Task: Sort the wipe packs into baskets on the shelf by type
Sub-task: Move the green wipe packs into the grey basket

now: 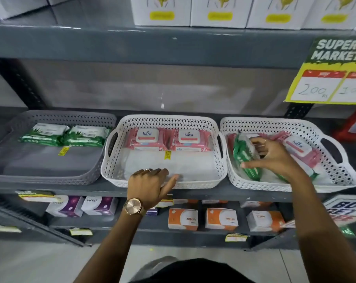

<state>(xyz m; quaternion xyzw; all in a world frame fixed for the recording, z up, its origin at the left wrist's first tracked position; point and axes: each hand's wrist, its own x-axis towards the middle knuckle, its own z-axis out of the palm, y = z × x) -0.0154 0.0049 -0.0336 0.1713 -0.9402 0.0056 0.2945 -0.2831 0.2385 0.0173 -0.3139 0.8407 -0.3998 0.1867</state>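
The grey shelf (193, 194) holds three baskets in a row. The grey basket (50, 176) is on the left. Two green packs (63, 134) lie flat at its far side, side by side, long sides going left to right. A yellow tag (64, 150) lies just near them.

The middle basket (162, 181) is white. Two pink packs (167, 139) lie flat at its far side, labels up, long sides going left to right. The near half of this basket is bare.

The right basket (336, 176) is white too, and it is a jumble. A pink pack (299, 150) lies tilted, its long side running from far left to near right. More green and pink bits poke out under the arm, but I cannot tell how many packs are there.

The right hand (275, 154) is in this basket and holds a green pack (245, 156). The pack stands on its edge, long side going far to near. The thumb is on its near end and the fingers curl over its far end. The hand hides part of it.

The left hand (150, 184) rests on the near rim of the middle basket. Its fingers are close together and bent, holding nothing. A watch (133, 205) is on that wrist.

Above are white boxes (220, 11), cut off at the top. A price sign (328, 72) hangs at the right. Below are orange boxes (222, 218) and purple boxes (81, 205).
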